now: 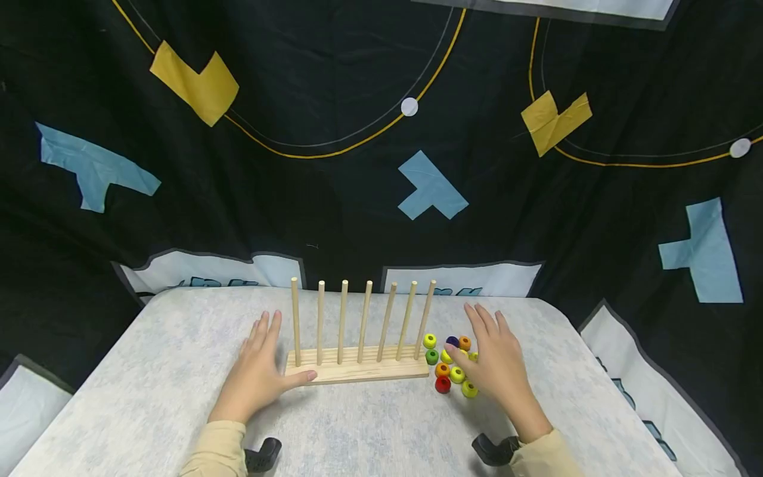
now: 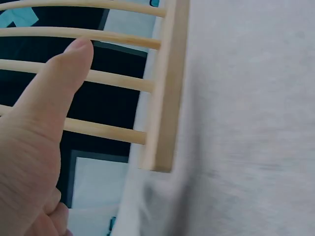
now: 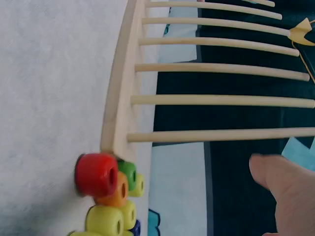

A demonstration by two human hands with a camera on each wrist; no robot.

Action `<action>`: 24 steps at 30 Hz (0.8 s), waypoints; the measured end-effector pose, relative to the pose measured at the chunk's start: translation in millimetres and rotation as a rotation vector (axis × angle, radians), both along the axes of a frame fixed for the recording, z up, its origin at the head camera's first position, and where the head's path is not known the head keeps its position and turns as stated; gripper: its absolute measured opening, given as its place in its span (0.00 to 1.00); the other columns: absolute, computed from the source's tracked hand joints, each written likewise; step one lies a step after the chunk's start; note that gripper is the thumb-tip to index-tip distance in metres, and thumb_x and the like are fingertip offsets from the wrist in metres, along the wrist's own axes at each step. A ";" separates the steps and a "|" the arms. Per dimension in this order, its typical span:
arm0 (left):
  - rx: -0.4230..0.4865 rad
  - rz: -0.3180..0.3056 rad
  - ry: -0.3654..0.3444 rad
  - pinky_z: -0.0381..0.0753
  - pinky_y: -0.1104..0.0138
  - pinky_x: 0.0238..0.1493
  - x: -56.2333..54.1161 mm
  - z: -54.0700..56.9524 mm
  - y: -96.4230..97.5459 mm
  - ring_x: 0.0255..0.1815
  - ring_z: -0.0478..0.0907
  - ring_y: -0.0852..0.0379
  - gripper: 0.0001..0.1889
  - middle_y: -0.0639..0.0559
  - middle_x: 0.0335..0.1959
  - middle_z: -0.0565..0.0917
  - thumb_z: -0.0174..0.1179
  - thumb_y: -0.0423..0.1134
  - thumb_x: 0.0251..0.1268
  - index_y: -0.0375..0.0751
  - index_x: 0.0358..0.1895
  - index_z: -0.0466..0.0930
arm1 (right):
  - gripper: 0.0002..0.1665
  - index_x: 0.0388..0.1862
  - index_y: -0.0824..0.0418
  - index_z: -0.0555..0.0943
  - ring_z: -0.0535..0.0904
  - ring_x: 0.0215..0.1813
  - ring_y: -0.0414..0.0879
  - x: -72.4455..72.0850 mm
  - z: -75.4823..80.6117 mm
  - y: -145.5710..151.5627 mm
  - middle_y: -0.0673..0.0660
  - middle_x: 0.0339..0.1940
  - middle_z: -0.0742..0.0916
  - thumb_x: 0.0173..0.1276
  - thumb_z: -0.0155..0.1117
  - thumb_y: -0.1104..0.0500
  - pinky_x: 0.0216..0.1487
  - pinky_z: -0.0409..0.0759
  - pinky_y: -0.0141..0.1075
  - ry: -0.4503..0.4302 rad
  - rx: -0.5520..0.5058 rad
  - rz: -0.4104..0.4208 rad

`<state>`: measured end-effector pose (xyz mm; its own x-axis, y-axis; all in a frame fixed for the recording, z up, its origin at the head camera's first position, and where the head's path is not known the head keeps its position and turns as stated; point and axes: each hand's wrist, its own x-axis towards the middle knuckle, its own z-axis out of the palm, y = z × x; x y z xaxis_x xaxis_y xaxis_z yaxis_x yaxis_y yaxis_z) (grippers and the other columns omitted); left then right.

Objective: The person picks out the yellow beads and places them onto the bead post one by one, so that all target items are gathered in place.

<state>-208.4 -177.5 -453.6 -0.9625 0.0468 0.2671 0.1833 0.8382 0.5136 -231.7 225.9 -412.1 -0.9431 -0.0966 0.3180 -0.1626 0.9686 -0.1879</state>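
A pale wooden stand [image 1: 372,375] with a row of several upright pegs sits on the table. My left hand [image 1: 256,371] is beside its left end, fingers spread and thumb stretched across in front of the base. In the left wrist view the thumb [image 2: 74,64] overlaps the pegs, and nothing is held. Against the stand's right end lies a cluster of round beads with holes, among them a red bead [image 3: 97,174], a green bead [image 1: 432,357], a dark blue bead and several yellow and orange ones. My right hand [image 1: 497,361] hovers spread over the cluster's right side, hiding part of it.
The table [image 1: 381,437] has a pale mottled cover. Behind it hangs a black cloth [image 1: 334,212] with blue and yellow tape pieces. Black wrist mounts [image 1: 262,456] show below both hands.
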 end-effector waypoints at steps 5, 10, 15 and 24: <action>0.049 -0.020 -0.020 0.54 0.33 0.75 -2.2 -14.1 -0.8 0.79 0.48 0.28 0.70 0.31 0.80 0.47 0.72 0.72 0.41 0.38 0.80 0.42 | 0.46 0.79 0.53 0.58 0.60 0.76 0.68 1.1 -8.3 11.5 0.62 0.76 0.69 0.68 0.64 0.41 0.69 0.64 0.71 -0.006 -0.033 -0.001; 0.086 -0.041 -0.026 0.57 0.36 0.74 -4.8 -25.7 -0.4 0.79 0.51 0.30 0.68 0.33 0.80 0.50 0.72 0.71 0.42 0.36 0.80 0.44 | 0.42 0.79 0.52 0.59 0.64 0.74 0.66 1.7 -15.9 24.8 0.63 0.74 0.71 0.71 0.62 0.47 0.69 0.65 0.69 -0.044 -0.086 0.008; 0.124 -0.045 -0.042 0.58 0.37 0.75 -6.1 -34.0 0.2 0.79 0.52 0.32 0.66 0.33 0.80 0.52 0.71 0.70 0.44 0.36 0.80 0.45 | 0.36 0.77 0.56 0.62 0.68 0.71 0.66 2.0 -26.8 39.6 0.64 0.73 0.73 0.74 0.59 0.53 0.68 0.68 0.68 -0.118 -0.173 0.038; 0.128 -0.021 -0.066 0.58 0.36 0.74 -9.3 -47.6 0.3 0.77 0.54 0.30 0.66 0.29 0.77 0.56 0.72 0.69 0.42 0.31 0.78 0.49 | 0.29 0.73 0.60 0.68 0.68 0.71 0.64 4.0 -48.2 57.8 0.63 0.67 0.77 0.75 0.57 0.56 0.70 0.67 0.66 -0.249 -0.339 0.057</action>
<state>-217.7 -177.3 -501.2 -0.9774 0.0367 0.2080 0.1622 0.7613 0.6278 -227.6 283.7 -460.3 -0.9914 -0.0800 0.1039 -0.1235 0.8361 -0.5346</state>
